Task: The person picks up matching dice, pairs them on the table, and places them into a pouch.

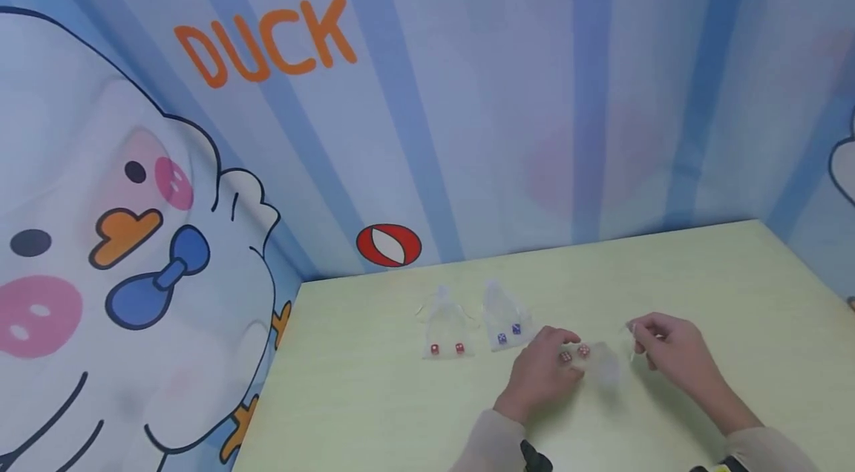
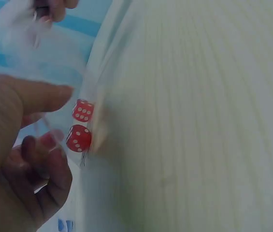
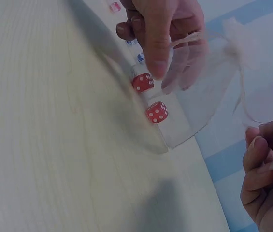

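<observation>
A sheer white drawstring pouch [image 1: 606, 368] is between my hands, with two red dice [image 3: 156, 112] inside at its bottom end. My left hand [image 1: 542, 369] is at the dice end, its thumb and curled fingers around the pouch and a cord; exact contact is partly hidden by the sheer cloth. Off the pouch's gathered neck, my right hand [image 1: 675, 349] pinches the thin drawstring [image 3: 241, 92] between thumb and fingertips. In the right wrist view the pouch slants, its dice corner close to the tabletop.
Beyond my left hand, two similar pouches lie flat: one pouch [image 1: 447, 323] with two red dice, another pouch [image 1: 505, 316] with two blue dice. The pale wooden table [image 1: 361, 398] meets a blue striped backdrop [image 1: 494, 123] at its back edge.
</observation>
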`<state>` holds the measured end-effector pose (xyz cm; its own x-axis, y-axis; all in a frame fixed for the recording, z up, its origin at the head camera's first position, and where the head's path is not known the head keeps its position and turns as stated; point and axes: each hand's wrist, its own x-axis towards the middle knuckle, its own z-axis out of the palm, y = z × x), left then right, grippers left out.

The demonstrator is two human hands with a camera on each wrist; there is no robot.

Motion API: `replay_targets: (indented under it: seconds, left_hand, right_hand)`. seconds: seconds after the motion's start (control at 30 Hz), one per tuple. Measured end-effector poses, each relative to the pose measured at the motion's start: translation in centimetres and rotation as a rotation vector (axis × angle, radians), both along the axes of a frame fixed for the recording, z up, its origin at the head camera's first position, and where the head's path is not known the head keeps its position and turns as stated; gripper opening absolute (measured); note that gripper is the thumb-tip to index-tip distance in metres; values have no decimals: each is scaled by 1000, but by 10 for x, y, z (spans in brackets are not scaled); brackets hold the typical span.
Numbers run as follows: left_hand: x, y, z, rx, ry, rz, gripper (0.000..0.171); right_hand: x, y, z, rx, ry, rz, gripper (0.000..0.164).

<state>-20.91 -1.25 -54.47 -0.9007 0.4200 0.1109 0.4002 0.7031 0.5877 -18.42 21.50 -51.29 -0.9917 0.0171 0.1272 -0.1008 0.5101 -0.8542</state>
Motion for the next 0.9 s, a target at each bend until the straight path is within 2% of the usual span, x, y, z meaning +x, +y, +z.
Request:
replay_targets:
  seconds: [0.1,0.17,0.27,0.33,0.43,0.6,0.67,0.77,0.83,0.9]
  left_hand:
    - [-6,5,4,111,-46,75,7]
    - [-11,7,7,201,-107,120,8]
    - [-20,8,9,265,-171,156,11]
    - [-27,10,9,268,-182,171,13]
    - [-37,13,6,252,-148,196,16]
    - [-53,19,4,179,-94,297,29]
    - [-58,21,6,159,-90,356,23]
    - [-63,24,8,146,-97,436,6]
    - [-63,24,9,155,-122,475,21]
    - [-61,22,10,174,-142,489,32]
  right_hand:
    - [0,0,2,-10,44,-8,30]
    - [-1,-1,2,-24,63,-10,31]
    - [1,-1,-1,-26,55,-22,32]
    - [2,-1,-3,-36,36,-31,32]
    - [5,-3,-5,-59,14,-40,33]
    - [5,-7,-8,-92,20,-14,29]
    - [3,-9,-8,-102,16,-3,30]
    - [1,-11,-10,-100,-22,32,31]
    - [1,-13,-13,-96,-61,65,31]
    - [2,-15,-16,-93,-104,102,31]
